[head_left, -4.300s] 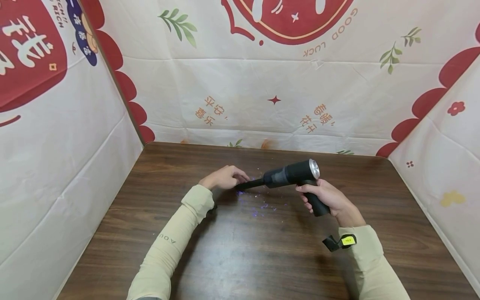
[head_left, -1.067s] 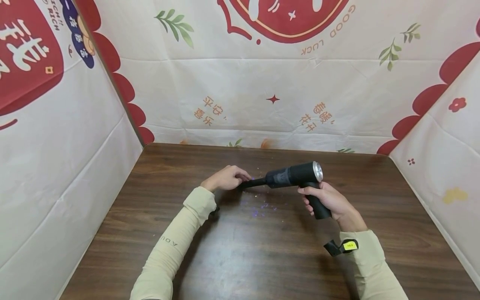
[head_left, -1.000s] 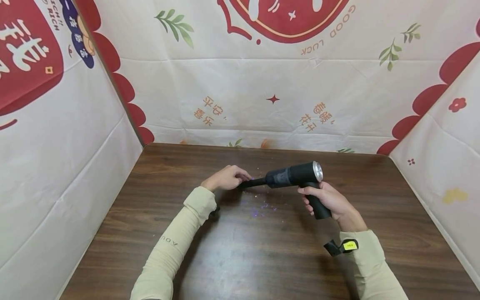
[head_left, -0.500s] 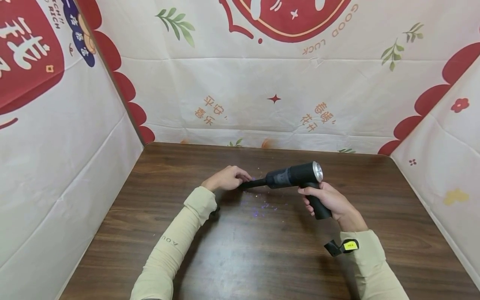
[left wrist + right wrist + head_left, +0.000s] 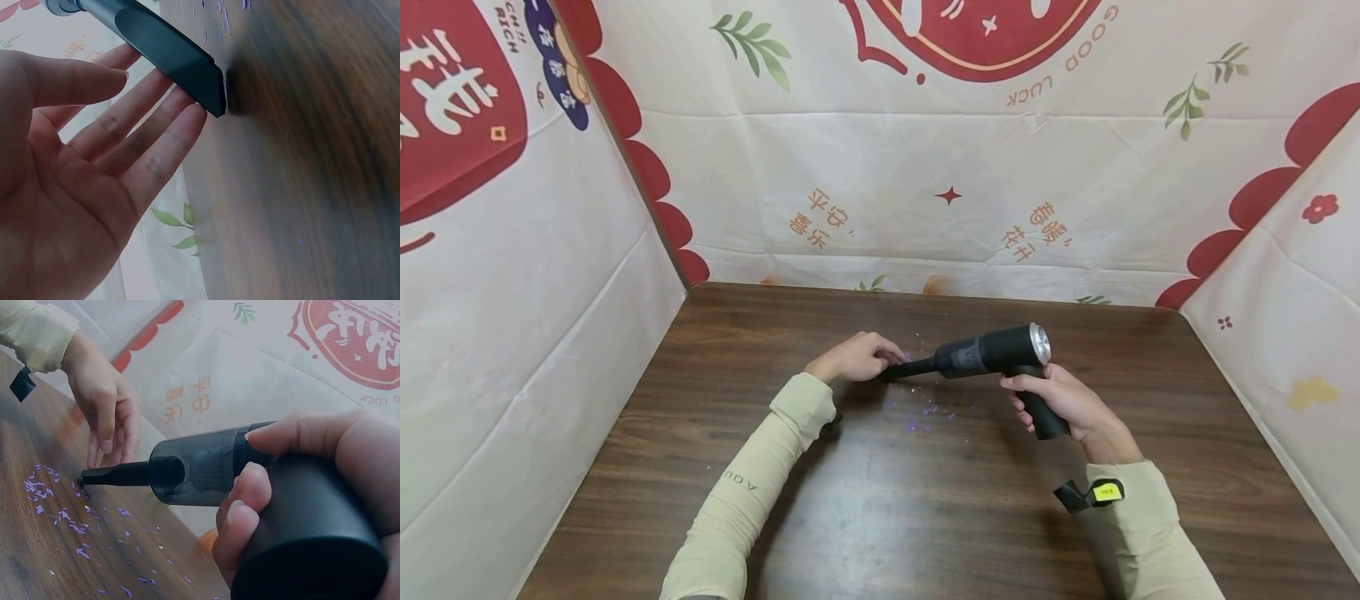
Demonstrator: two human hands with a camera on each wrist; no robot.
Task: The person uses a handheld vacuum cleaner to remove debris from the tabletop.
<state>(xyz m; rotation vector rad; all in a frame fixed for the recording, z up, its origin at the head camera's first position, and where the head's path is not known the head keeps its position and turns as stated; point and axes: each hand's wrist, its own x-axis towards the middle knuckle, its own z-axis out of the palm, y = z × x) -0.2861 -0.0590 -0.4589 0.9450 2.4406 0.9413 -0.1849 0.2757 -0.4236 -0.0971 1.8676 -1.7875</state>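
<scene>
My right hand (image 5: 1063, 400) grips the handle of a black handheld vacuum (image 5: 996, 352), its fingers (image 5: 247, 506) wrapped around the grip. The vacuum's thin nozzle (image 5: 910, 368) slants down and left to the brown table (image 5: 925, 517). Its tip (image 5: 200, 81) is at the tabletop. My left hand (image 5: 853, 358) stands on its edge just left of the tip, palm (image 5: 75, 187) open and fingers straight behind the nozzle. Small purple paper scraps (image 5: 925, 408) lie scattered on the wood under and in front of the nozzle (image 5: 119, 474), also in the right wrist view as scraps (image 5: 56, 515).
Cream printed cloth walls (image 5: 925, 183) close off the table at the back and on both sides. Black wrist straps, one with a yellow tag (image 5: 1101, 492), sit on my right sleeve.
The right hand and the vacuum have shifted very slightly to the right. The left hand stays beside the nozzle tip and the scraps lie about as before.
</scene>
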